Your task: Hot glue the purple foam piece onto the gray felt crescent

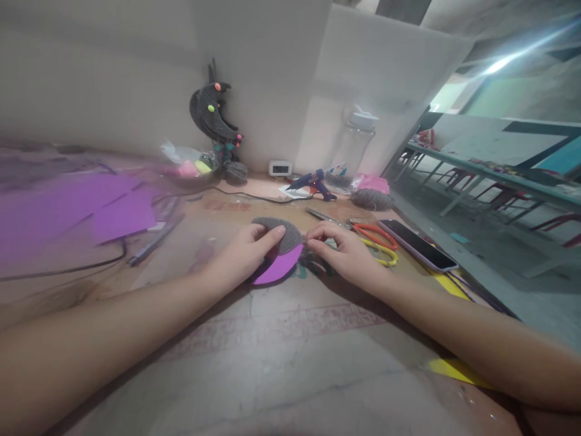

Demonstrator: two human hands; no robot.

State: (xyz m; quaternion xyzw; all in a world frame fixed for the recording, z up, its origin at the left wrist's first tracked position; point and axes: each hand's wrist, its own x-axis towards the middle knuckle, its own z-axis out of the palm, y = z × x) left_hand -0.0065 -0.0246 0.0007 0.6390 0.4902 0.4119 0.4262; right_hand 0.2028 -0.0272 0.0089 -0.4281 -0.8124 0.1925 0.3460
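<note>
My left hand (247, 251) grips a round purple foam shape (278, 266) partly wrapped in grey yarn (281, 233), with the thumb lying on top of the yarn. My right hand (347, 251) is closed in a pinch at the right edge of that shape, on the grey yarn strand. Both hands rest low over the brown table (290, 351), near its middle.
Scissors with orange and yellow handles (379, 242) and a phone (417, 244) lie right of my hands. A blue glue gun (313, 183), a grey yarn ball (371, 198), a clear jar (354, 148) and a black moon-shaped craft (212, 112) stand at the back. Purple sheets (91, 212) lie left.
</note>
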